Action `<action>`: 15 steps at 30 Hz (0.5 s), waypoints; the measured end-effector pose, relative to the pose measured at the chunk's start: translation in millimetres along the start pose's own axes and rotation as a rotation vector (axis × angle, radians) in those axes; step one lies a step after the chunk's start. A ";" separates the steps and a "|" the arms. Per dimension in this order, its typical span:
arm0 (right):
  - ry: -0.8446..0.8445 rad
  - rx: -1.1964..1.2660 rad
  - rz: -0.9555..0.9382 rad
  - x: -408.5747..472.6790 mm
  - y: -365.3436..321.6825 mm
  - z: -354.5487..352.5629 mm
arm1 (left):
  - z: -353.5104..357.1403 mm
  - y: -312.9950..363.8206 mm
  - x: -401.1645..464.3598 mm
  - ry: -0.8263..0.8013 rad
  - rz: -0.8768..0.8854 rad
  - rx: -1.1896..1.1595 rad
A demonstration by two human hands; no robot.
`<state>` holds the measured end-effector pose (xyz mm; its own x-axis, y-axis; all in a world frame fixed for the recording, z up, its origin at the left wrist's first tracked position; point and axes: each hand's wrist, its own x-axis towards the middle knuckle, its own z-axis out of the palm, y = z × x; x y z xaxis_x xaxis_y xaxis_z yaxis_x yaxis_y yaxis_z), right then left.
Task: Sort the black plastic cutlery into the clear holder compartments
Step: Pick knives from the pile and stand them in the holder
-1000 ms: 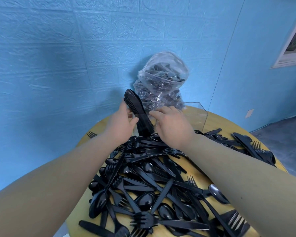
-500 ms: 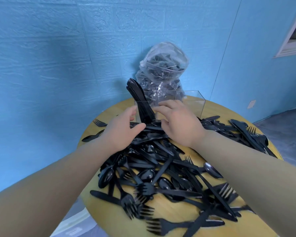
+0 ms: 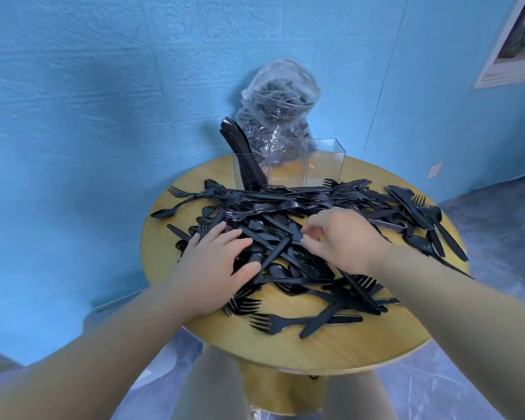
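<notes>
A: Round wooden table [image 3: 331, 347], blue wall behind. What crowds the holder?

B: The clear holder [image 3: 288, 168] stands at the table's far edge, three compartments side by side. A clear bag [image 3: 278, 107] of more black pieces leans on the wall right behind it, touching or nearly so. The cutlery pile [image 3: 300, 225] runs up against the holder's front wall

A: Anything in it?

B: Left compartment has a bundle of knives [image 3: 240, 150], upright, tilted left, handles or blades above the rim, cannot tell which. Middle and right look clear through

A: Hands?

B: Left hand [image 3: 214, 265] lies flat on the pile's left part, fingers straight and spread, gripping nothing. Right hand [image 3: 343, 241] hangs over the middle, fingers curled, thumb and fingertips close together at a piece; whether it pinches one, cannot tell

A: Edges?

B: A lone spoon [image 3: 164, 212] and fork [image 3: 179, 192] lie near the left rim. A knife cluster [image 3: 428, 219] sits by the right rim, some close to overhanging. Bare wood at the near edge, in front of a fork [image 3: 273, 324] and knife lying together
</notes>
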<state>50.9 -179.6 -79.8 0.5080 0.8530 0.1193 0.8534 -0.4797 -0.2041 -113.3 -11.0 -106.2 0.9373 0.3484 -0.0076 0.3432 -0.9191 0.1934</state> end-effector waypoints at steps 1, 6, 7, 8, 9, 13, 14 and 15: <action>-0.029 -0.024 0.021 -2.0 0.2 1.1 | 2.1 1.9 -0.3 -0.007 -0.010 0.001; -0.068 -0.076 0.118 -4.6 4.5 6.1 | 8.2 9.6 3.7 0.049 -0.020 0.004; -0.044 -0.074 0.136 -4.4 5.6 5.6 | 9.2 11.2 4.5 0.073 -0.020 0.003; -0.012 -0.073 0.153 -4.3 7.0 4.6 | 10.5 12.4 5.2 0.100 -0.022 -0.002; 0.020 -0.076 0.173 -4.6 8.8 3.3 | 11.5 13.4 5.7 0.129 -0.024 -0.011; 0.118 -0.041 0.192 -10.8 17.4 -2.1 | 16.8 15.7 3.6 0.244 0.005 -0.053; 0.126 -0.012 0.184 -13.0 19.0 -2.9 | 17.8 16.7 2.4 0.273 0.028 -0.070; 0.121 0.013 0.175 -15.2 19.7 -3.6 | 18.7 17.6 1.2 0.295 0.052 -0.084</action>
<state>60.4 -202.8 -82.1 0.6592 0.7258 0.1969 0.7499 -0.6147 -0.2445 -105.0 -30.2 -121.2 0.8915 0.3506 0.2870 0.2774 -0.9231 0.2663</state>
